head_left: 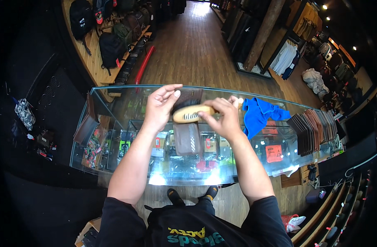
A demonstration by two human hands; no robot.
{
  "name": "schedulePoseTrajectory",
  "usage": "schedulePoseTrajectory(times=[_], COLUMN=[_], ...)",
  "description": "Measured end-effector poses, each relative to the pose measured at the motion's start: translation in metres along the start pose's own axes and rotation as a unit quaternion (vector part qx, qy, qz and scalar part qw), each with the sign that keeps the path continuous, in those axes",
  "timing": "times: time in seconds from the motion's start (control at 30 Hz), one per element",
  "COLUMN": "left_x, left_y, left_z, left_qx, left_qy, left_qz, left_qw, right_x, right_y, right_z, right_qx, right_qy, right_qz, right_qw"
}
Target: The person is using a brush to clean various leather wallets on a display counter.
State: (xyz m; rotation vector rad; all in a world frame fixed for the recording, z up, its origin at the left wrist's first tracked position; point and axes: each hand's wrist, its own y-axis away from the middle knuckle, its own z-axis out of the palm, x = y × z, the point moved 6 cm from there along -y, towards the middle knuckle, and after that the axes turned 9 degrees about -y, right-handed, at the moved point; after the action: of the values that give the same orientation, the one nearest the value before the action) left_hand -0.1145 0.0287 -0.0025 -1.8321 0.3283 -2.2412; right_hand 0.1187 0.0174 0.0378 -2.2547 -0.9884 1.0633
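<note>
A dark brown leather wallet [189, 94] is pinched at its left edge by my left hand [160, 106], thumb and fingers closed. My right hand [224, 117] grips an oval brush [188, 114] with a light wooden back. The brush lies across the lower part of the wallet, its dark bristles facing it; exact contact is hidden. Just below, a grey-brown zip case or wallet [187, 139] with a pale striped mark rests on the glass display counter [180, 168]. To the right of my right hand a crumpled blue cloth [260, 115] lies on the glass.
Wallets stand in a row [314, 131] on the counter's right end. A brown leather piece [86, 119] stands at its left end. Boxed goods show through the glass. Backpacks [112, 49] line a wooden shelf at far left; clothes racks [285, 57] stand far right.
</note>
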Motion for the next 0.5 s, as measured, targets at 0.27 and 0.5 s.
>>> schedulePoseTrajectory(times=[0.27, 0.5], left_x=[-0.004, -0.003], left_y=[0.001, 0.0], left_z=[-0.006, 0.0], left_qx=[0.012, 0.0], left_qy=[0.006, 0.017], left_qz=[-0.015, -0.011], left_qw=[1.0, 1.0], right_x=[-0.006, -0.002], right_y=[-0.003, 0.002], right_z=[0.006, -0.001], right_qx=[-0.068, 0.013], right_qy=[0.02, 0.037], right_qz=[-0.012, -0.012], right_qw=[0.997, 0.999])
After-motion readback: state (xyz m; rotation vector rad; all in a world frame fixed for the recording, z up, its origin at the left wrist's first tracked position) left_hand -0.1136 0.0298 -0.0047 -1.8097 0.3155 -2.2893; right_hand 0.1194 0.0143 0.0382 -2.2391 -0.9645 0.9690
